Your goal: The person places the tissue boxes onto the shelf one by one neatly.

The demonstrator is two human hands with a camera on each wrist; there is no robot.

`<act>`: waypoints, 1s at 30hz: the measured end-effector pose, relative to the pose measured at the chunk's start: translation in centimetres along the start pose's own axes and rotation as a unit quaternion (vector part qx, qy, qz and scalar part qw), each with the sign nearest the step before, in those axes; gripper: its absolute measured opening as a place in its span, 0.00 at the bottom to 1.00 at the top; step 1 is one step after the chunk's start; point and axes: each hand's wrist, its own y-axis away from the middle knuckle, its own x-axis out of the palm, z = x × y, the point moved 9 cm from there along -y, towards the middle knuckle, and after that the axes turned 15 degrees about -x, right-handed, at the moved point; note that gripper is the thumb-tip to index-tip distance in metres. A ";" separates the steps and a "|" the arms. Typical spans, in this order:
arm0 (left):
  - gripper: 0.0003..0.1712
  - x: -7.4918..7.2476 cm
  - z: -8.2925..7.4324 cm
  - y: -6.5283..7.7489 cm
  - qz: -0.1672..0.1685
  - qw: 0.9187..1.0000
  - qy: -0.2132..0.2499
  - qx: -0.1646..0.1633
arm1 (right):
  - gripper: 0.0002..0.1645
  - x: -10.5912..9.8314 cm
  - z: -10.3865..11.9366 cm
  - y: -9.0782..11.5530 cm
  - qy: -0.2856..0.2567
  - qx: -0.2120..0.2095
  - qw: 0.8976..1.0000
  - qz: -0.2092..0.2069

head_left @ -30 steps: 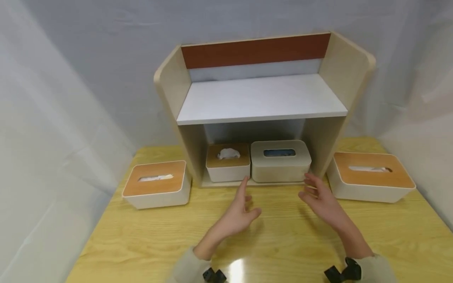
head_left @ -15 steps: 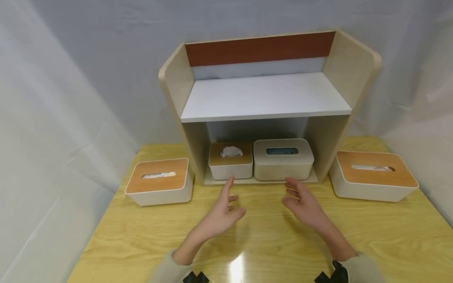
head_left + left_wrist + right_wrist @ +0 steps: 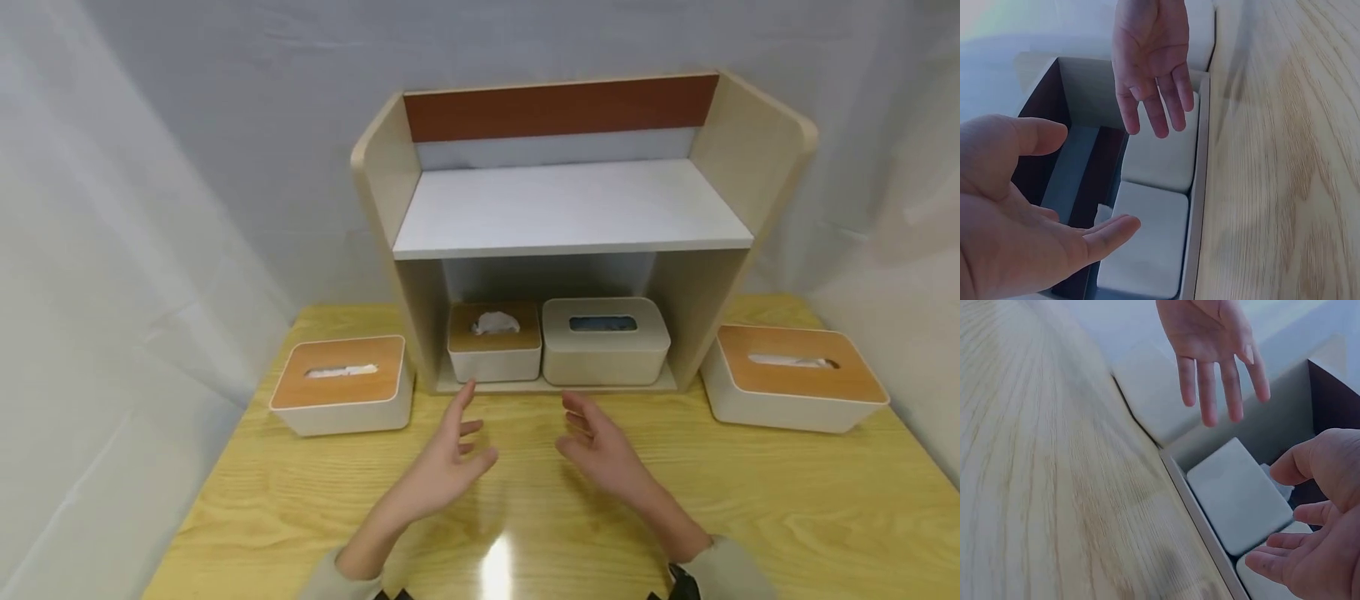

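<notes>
Both my hands hover in front of the shelf unit, palms facing each other, holding nothing. My left hand [image 3: 438,471] has its fingers extended and thumb apart, its fingertips just before a small tissue box [image 3: 497,367] with a wood-coloured lid and white tissue showing. Fingers loosely bent, my right hand [image 3: 611,462] is in front of a beige tissue box [image 3: 607,365] with an oval slot. These two boxes stand side by side in the lower compartment. In the left wrist view, the right hand [image 3: 1154,53] appears beyond the left, across the boxes' front faces.
A desktop shelf unit [image 3: 577,208] with a white upper board stands at the back of the wooden table [image 3: 300,500]. A wood-lidded tissue box [image 3: 337,412] sits outside it on the left, another larger tissue box [image 3: 795,408] on the right. Pale sheeting [image 3: 187,167] hangs behind.
Both hands have moved left, the right one also drawing back from the beige box's right corner. They are now slightly closer together. The view has shifted a little; the boxes stay in place.
</notes>
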 end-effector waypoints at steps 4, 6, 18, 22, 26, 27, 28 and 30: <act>0.51 -1.0 0.3 0.4 -0.008 1.000 0.000 -0.009 | 0.39 1.0 0.2 -0.2 -0.002 0.000 1.000 0.008; 0.51 -1.6 0.6 0.7 -0.015 1.000 -0.005 -0.009 | 0.39 1.5 0.3 -0.4 -0.006 0.001 1.000 0.012; 0.46 -5.8 1.9 3.6 -0.059 0.998 -0.020 -0.029 | 0.39 4.7 1.1 -1.0 -0.033 -0.011 0.999 0.041; 0.43 -7.5 2.1 4.7 -0.084 0.995 -0.037 -0.025 | 0.39 5.8 1.4 -1.3 -0.034 -0.018 0.998 0.057; 0.40 -9.2 2.4 5.6 -0.109 0.992 -0.054 -0.019 | 0.39 6.9 1.8 -1.5 -0.031 -0.024 0.997 0.067; 0.39 -9.7 2.5 5.9 -0.117 0.991 -0.060 -0.018 | 0.40 7.2 1.9 -1.6 -0.029 -0.025 0.997 0.068; 0.39 -10.1 2.7 6.1 -0.124 0.990 -0.063 -0.018 | 0.40 7.4 2.0 -1.6 -0.029 -0.026 0.997 0.071; 0.38 -11.1 3.1 6.6 -0.141 0.987 -0.068 -0.024 | 0.41 8.0 2.3 -1.7 -0.031 -0.030 0.996 0.076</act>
